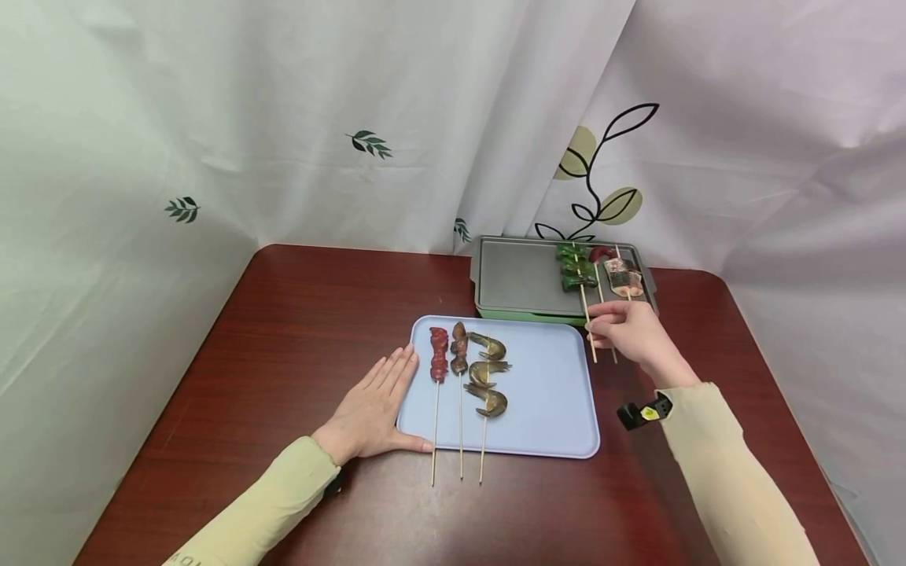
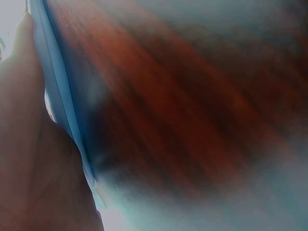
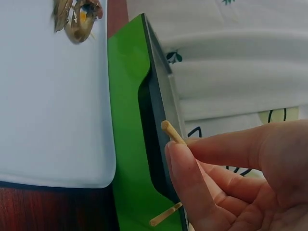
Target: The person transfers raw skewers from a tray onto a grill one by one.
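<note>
My right hand [image 1: 632,330] pinches the bare stick end of a green pepper skewer [image 1: 579,275] between thumb and forefinger. The pepper pieces lie on the grey grill plate [image 1: 520,275]; the right wrist view shows the stick's tip [image 3: 169,129] poking out past the thumb. Beside it on the plate are a dark red skewer [image 1: 602,253] and a fish skewer [image 1: 624,279]. With fingers straight, my left hand [image 1: 375,405] rests along the left edge of a pale blue tray [image 1: 545,393], thumb at its near left corner.
On the tray lie a red meat skewer [image 1: 439,355], a brown meat skewer [image 1: 459,350] and a shrimp skewer [image 1: 488,373], their sticks overhanging the near edge. The grill's green side [image 3: 130,120] stands close behind the tray. White curtains [image 1: 297,118] enclose the brown table [image 1: 297,314].
</note>
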Motion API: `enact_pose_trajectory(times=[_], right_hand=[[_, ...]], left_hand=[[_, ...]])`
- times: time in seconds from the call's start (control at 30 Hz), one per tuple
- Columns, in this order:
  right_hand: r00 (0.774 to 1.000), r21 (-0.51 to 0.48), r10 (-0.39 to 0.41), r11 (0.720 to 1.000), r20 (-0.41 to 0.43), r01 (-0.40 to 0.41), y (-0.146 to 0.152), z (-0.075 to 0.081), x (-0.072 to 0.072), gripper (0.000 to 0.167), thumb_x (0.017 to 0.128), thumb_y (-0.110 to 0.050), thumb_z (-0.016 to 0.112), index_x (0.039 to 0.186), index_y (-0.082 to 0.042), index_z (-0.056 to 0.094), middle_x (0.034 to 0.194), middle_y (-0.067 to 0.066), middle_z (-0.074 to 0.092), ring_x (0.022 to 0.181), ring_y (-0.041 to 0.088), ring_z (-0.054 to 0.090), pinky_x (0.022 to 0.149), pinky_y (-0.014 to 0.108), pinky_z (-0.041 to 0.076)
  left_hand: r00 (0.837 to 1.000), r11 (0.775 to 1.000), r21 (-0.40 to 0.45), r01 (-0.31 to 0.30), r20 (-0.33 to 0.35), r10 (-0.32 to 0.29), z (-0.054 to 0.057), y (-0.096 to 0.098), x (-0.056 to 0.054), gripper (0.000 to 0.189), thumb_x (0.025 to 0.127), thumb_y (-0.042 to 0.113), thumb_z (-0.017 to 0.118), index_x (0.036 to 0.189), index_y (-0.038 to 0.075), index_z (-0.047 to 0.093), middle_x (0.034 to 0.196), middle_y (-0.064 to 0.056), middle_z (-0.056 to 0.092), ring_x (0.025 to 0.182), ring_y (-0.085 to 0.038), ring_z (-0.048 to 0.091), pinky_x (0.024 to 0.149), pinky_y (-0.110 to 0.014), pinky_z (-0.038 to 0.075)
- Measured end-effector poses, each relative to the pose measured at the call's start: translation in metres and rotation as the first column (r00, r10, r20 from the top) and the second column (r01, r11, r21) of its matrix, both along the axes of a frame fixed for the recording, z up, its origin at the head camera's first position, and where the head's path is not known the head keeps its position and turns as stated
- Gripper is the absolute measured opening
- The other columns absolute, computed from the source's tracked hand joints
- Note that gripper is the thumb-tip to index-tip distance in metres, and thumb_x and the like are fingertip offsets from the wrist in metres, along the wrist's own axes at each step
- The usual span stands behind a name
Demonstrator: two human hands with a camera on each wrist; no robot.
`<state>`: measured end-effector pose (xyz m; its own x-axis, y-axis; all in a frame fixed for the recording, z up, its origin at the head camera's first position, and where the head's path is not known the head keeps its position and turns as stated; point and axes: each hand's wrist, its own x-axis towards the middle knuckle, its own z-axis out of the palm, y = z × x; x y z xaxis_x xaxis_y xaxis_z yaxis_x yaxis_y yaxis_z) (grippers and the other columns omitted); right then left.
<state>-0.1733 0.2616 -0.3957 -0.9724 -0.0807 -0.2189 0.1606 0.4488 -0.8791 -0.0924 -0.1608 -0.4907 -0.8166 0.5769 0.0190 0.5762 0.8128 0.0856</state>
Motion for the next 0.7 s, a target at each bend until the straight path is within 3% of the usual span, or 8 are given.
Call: enact_pose_trajectory(times=[0.2,0.7], right_hand=[[1.0,0.027,-0.017,1.0,0.019,0.016,-0.0006,-0.0034,-0.0013,0.034,0.097,0.002,0.061,0.128,0.017,0.058,0.105,0.03,0.069,0.079,0.019,0.073,0.072,0.033,0.061],[0.998,0.071,-0.042,0.997,0.056,0.038,-0.0023,-0.0026,-0.0001,0.04,0.097,-0.003,0.063,0.134,0.013,0.057,0.111,0.029,0.069,0.085,0.022,0.073,0.078,0.037,0.06]], left_hand=[[1.0,1.0,0.006,0.005,-0.006,-0.005,0.0018,0.0009,0.001,0.134,0.073,0.096,0.045,0.158,-0.006,0.024,0.165,-0.021,0.02,0.152,-0.035,0.019,0.121,-0.047,0.02],[1.0,1.0,-0.022,-0.014,0.02,0.015,-0.0032,0.0004,-0.0008,0.136,0.072,0.099,0.038,0.161,-0.002,0.017,0.168,-0.017,0.012,0.154,-0.03,0.01,0.123,-0.043,0.012]])
